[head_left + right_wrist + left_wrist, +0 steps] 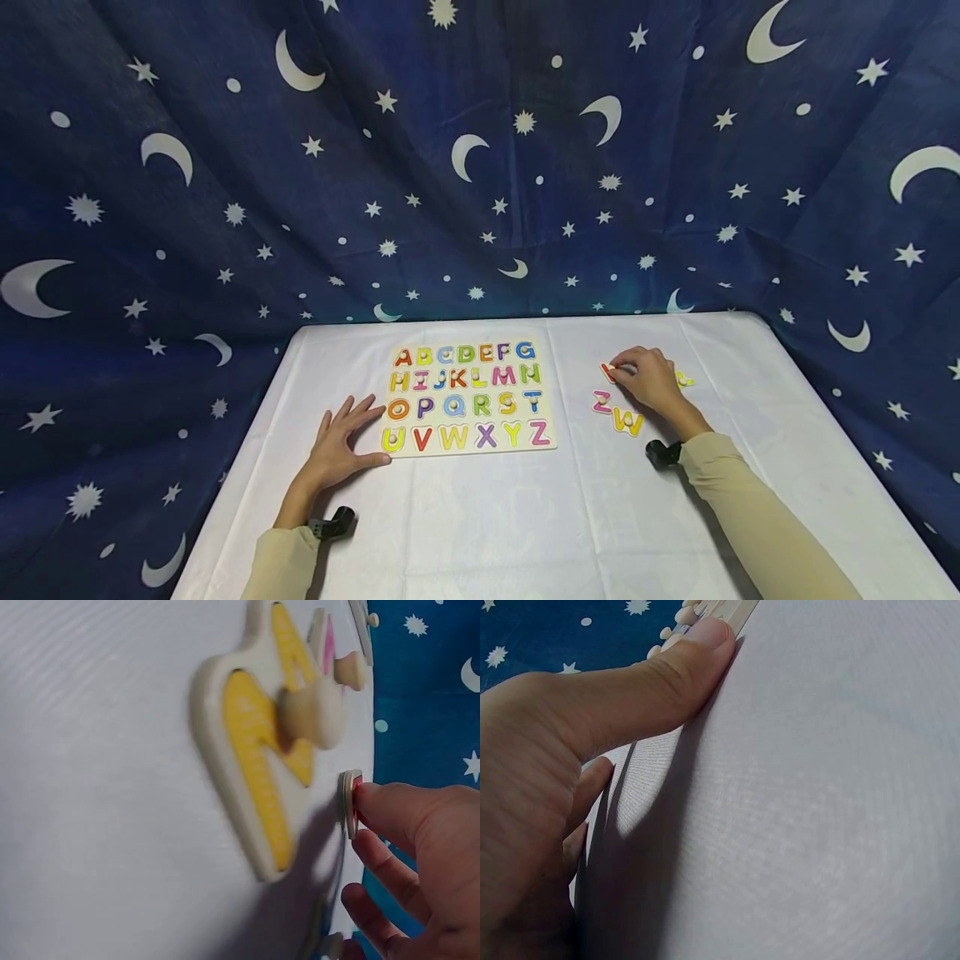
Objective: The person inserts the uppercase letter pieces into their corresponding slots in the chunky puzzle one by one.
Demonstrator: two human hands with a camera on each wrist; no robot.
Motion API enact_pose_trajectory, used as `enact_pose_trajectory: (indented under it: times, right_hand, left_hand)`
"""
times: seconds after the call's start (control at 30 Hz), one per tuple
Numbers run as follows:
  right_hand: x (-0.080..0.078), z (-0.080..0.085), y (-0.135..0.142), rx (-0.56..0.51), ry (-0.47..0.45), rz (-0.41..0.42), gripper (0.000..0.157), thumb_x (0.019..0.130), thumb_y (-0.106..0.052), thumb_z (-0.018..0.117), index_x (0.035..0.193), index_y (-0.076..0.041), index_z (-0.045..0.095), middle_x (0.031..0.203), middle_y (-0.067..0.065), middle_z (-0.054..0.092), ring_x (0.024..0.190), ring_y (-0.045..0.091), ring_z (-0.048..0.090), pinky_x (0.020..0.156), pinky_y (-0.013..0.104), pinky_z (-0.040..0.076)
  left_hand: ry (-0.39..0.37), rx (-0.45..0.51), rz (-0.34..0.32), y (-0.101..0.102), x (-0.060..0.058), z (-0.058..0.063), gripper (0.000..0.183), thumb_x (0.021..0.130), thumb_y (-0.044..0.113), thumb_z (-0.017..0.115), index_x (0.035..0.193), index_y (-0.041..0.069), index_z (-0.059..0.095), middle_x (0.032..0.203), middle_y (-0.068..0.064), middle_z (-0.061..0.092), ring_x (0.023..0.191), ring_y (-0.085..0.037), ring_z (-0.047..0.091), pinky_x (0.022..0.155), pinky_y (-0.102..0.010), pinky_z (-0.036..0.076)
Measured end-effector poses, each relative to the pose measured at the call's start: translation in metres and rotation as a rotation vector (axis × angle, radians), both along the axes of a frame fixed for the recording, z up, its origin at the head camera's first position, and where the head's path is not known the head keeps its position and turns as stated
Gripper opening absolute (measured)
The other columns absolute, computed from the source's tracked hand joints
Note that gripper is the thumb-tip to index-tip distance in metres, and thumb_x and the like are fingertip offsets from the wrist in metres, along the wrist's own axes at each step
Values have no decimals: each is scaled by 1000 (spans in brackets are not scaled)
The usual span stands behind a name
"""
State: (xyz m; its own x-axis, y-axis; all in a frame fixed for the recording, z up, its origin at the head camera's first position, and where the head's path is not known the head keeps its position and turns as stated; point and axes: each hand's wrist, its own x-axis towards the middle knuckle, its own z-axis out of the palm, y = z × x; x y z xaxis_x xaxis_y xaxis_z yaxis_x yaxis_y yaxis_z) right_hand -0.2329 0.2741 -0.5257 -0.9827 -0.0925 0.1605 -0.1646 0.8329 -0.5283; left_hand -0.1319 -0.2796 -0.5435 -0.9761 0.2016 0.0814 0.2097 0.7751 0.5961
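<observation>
At the right of the table in the head view, my right hand point(647, 383) pinches a red letter piece point(607, 372) between thumb and fingers. The right wrist view shows that red piece point(350, 802) standing nearly edge-on at the thumb tip; its letter is mostly hidden. Just nearer lie a pink Z piece point(602, 402) and a yellow W piece point(627, 422) with a round wooden knob point(319, 712). My left hand point(337, 446) spreads beside the wooden alphabet board point(552, 421). Its thumb point(694, 660) touches the board's near left corner, and its fingertips meet the left edge.
Another yellow piece point(684, 379) shows partly behind the right hand. Knobbed letters fill most of the board; the V point(423, 439), X point(486, 435) and other bottom-row letters show no knobs. A dark curtain point(480, 167) with moons and stars hangs behind the white table point(480, 525).
</observation>
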Motion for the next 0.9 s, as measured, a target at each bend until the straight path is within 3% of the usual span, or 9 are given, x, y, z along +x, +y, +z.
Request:
enact_pose_trajectory:
  times: [0.27, 0.67, 0.9]
  right_hand:
    - [-3, 20, -16, -64, 59, 70, 11, 90, -11, 78, 99, -6, 79, 114, 19, 73, 109, 42, 56, 91, 66, 36]
    - [-1, 41, -64, -101, 116, 123, 12, 89, -17, 81, 99, -10, 80, 112, 12, 74, 104, 34, 56, 89, 57, 38]
    - [2, 44, -101, -116, 153, 177, 10, 87, -17, 82, 96, -12, 80, 108, 8, 75, 98, 30, 56, 84, 53, 40]
  left_hand:
    - [-3, -1, 5, -1, 1, -2, 89, 66, 45, 95, 143, 15, 61, 161, -12, 42, 154, -44, 18, 122, -68, -2]
    - [0, -2, 7, -1, 0, -3, 89, 66, 46, 95, 143, 14, 62, 161, -13, 42, 154, -45, 18, 121, -69, -2]
    - [1, 2, 4, 0, -1, -3, 89, 66, 45, 95, 143, 14, 62, 161, -13, 42, 154, -45, 18, 121, -68, -2]
